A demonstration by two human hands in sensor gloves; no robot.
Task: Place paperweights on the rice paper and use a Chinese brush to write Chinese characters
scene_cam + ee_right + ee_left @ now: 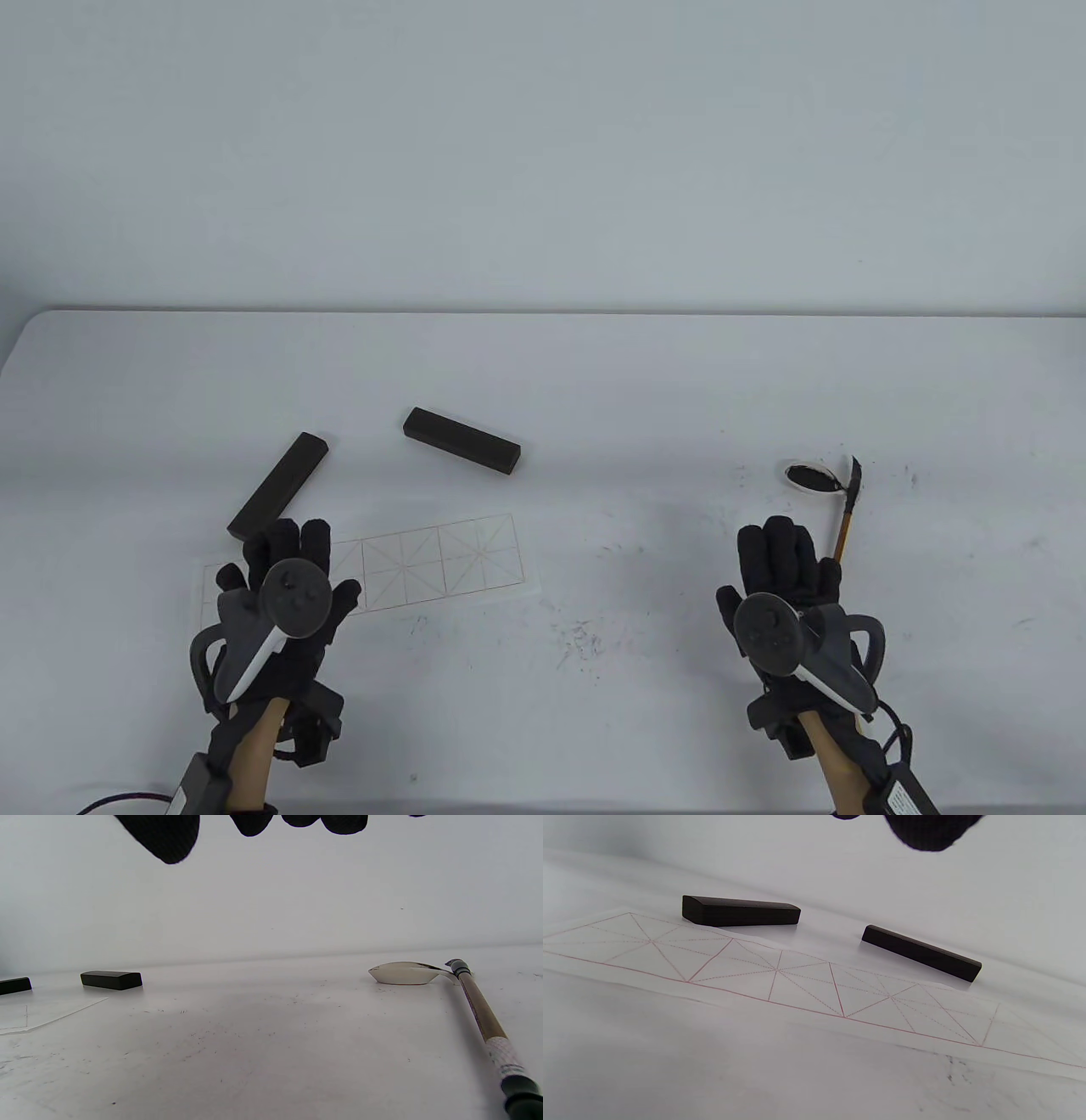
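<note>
Both dark rectangular wooden paperweights [278, 486] [462, 441] look stiff and heavy; grasp across the narrow sides. Thin gridded rice paper [441, 560] looks flimsy. Left hand [284, 586] and right hand [785, 577] hover, fingers spread, holding nothing.

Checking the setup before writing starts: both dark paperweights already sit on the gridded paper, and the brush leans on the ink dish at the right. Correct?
Not quite. Both paperweights lie on the bare table beyond the paper, as the left wrist view shows. The brush does lean on the ink dish at the right.

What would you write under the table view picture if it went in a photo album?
Two gloved hands hover over a table with gridded rice paper, two dark paperweights off it, and a brush resting on an ink dish.
</note>
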